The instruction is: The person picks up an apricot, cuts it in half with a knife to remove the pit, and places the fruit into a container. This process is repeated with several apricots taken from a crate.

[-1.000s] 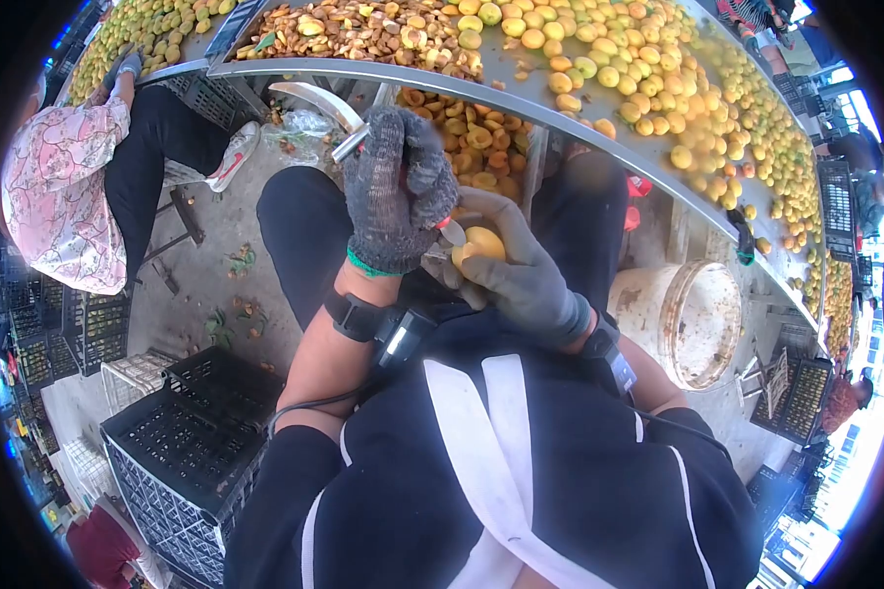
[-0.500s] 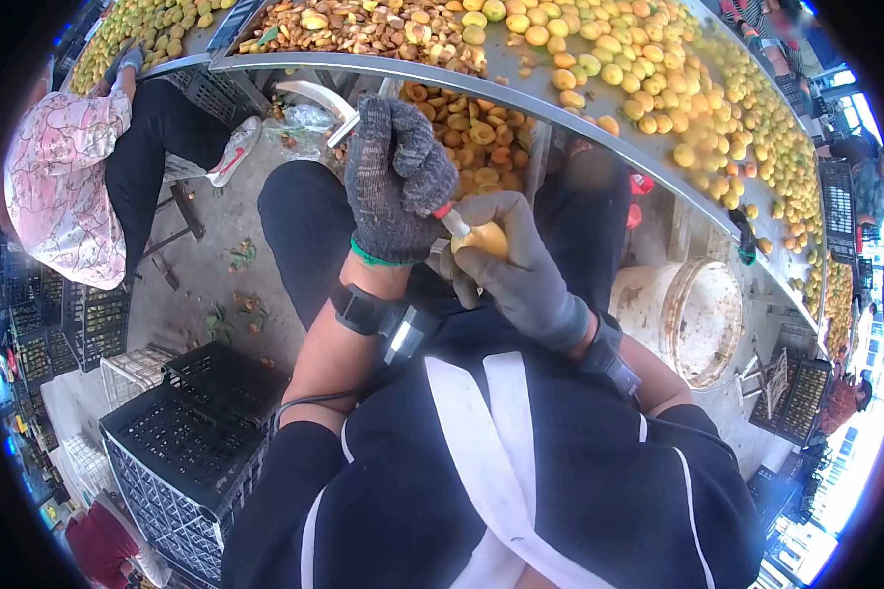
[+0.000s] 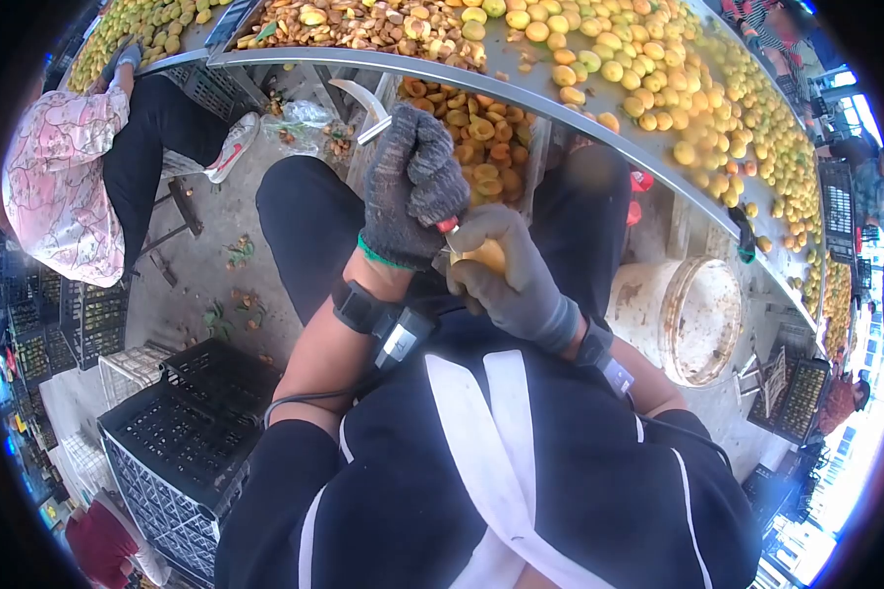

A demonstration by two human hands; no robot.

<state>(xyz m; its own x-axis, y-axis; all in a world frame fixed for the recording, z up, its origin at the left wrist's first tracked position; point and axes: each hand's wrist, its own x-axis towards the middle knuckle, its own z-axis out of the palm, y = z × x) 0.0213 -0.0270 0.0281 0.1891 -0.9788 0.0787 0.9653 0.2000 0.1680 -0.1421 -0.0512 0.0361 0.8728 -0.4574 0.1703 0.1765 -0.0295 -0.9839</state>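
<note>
My left hand (image 3: 413, 187), in a dark grey knitted glove with a green cuff, is closed around a curved-blade knife (image 3: 367, 110). Its pale hooked blade sticks out above the fist, and a red part shows below it, close to the fruit. My right hand (image 3: 521, 280), in a smoother grey glove, has its fingers wrapped round a yellow-orange apricot (image 3: 485, 257). Both hands meet above my lap, nearly touching. The fingers hide part of the apricot and the lower end of the knife. Beyond the hands, a container between my knees holds apricot halves (image 3: 483, 130).
A metal-edged table (image 3: 599, 120) curves across the front, bearing whole apricots and a heap of brown pieces (image 3: 363, 31). A dirty white bucket (image 3: 702, 319) lies at right. Black crates (image 3: 177, 422) stand at left. A seated person in a pink patterned top (image 3: 69, 182) is nearby.
My left hand and the knife have shifted slightly right and down. My right hand has turned over the apricot, covering more of it; the metal at the fruit is now less visible.
</note>
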